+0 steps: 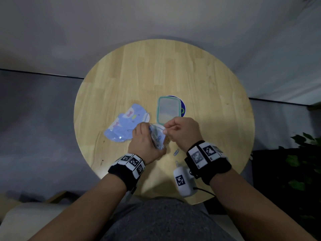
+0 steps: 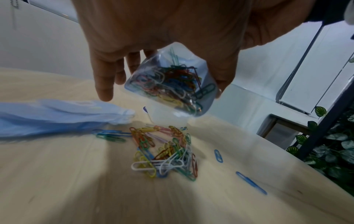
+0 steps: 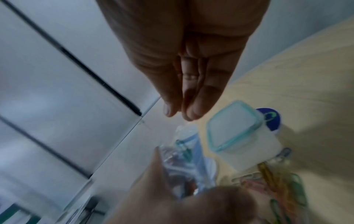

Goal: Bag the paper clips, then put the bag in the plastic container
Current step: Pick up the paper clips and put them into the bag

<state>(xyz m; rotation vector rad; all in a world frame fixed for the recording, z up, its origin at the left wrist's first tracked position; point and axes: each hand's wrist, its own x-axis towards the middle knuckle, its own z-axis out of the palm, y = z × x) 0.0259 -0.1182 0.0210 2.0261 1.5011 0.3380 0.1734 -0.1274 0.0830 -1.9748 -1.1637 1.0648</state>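
My left hand (image 1: 149,136) grips a small clear bag (image 2: 168,84) partly filled with coloured paper clips, holding it above the round wooden table (image 1: 173,70). My right hand (image 3: 178,112) hovers just over the bag's mouth (image 3: 184,133) with thumb and fingertips pinched together; no clip shows between them. A pile of loose paper clips (image 2: 166,153) lies on the table under the bag. The plastic container (image 1: 167,109), translucent with a teal rim, stands just beyond my hands.
A stack of pale blue printed bags (image 1: 125,126) lies left of the hands. Stray blue clips (image 2: 218,156) lie right of the pile. A blue round sticker (image 1: 182,108) shows behind the container. Leafy plants (image 1: 304,162) stand off the table's right edge.
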